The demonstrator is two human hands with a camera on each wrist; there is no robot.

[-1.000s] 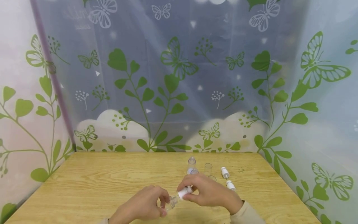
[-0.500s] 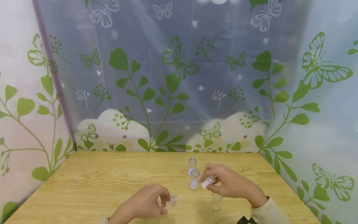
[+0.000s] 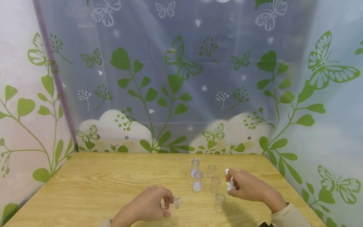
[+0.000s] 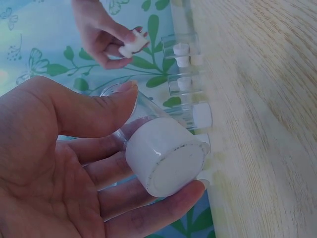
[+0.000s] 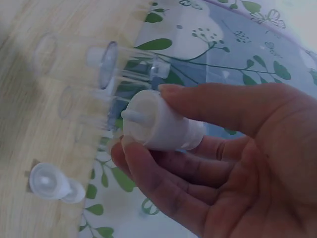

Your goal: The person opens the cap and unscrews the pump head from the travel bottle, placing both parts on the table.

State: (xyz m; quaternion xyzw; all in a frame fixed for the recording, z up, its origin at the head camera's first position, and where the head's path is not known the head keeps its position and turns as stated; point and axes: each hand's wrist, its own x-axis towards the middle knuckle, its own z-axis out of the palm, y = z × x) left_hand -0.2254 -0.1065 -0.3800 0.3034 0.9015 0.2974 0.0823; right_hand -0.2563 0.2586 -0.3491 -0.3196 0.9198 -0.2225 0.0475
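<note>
My left hand [image 3: 150, 203] holds a small clear bottle [image 3: 177, 202], its neck pointing right. The bottle's white base [image 4: 166, 156] faces the left wrist camera, with my thumb and fingers round the clear body. Over the right side of the table, my right hand [image 3: 250, 187] pinches a white pump top [image 5: 161, 124] with a short stem at its centre. Beyond it a second white pump top [image 3: 226, 171] shows, partly covered by the hand. In the right wrist view, white pump tops [image 5: 48, 181] stand on the table, one behind another.
Two clear bottles with white bottoms, a far one [image 3: 195, 167] and a nearer one [image 3: 197, 182], stand mid-table. Three clear cylinders form a row right of them: far [image 3: 211, 171], middle [image 3: 215, 186] and near [image 3: 219, 203]. Patterned curtains enclose the wooden table [image 3: 113, 176].
My right hand has carried the white pump top away from the left hand's bottle, rightward to beside the other pump tops. My left hand stays almost where it was, still holding the bottle.
</note>
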